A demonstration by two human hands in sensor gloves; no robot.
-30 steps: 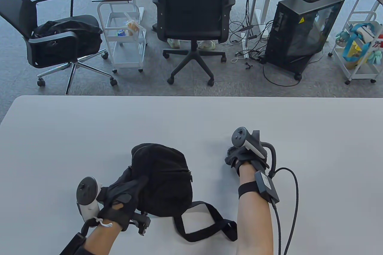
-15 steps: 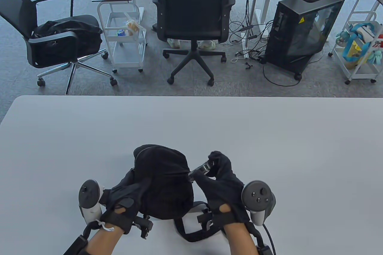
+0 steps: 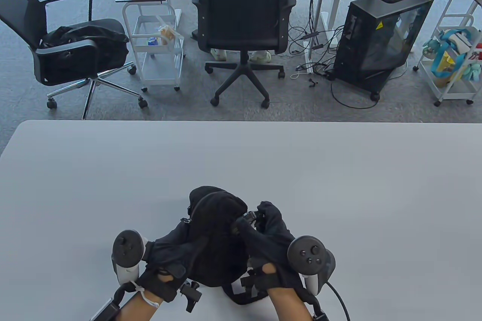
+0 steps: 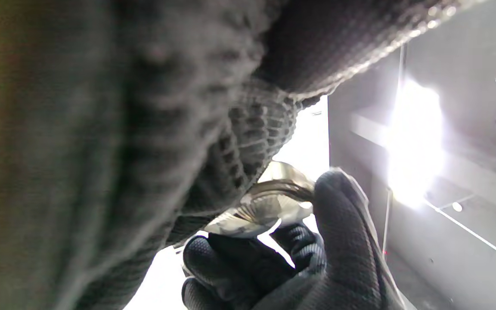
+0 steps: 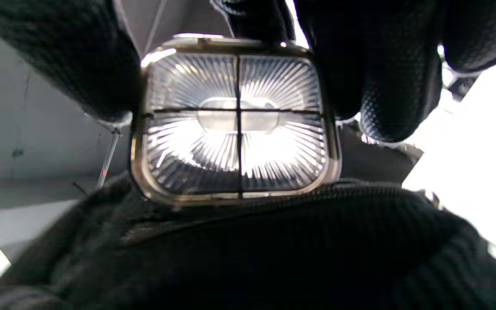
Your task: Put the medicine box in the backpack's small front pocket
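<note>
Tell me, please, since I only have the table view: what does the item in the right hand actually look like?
Observer: In the right wrist view the medicine box is a clear, rounded-square case with ribbed sides, split by a dark cross into four compartments.
Operator: How is it gripped?
Observer: The right hand's fingers pinch its side edges from above, leaving the clear face unobstructed.
Operator: Is it inside the backpack yet?
Observer: No. Its lower edge sits at a zipper line on the backpack, with most of the box visible above the fabric.
Operator: What does the left wrist camera show?
Observer: Mostly blurred backpack fabric close up, with the box edge-on beside it and the right hand below.
</note>
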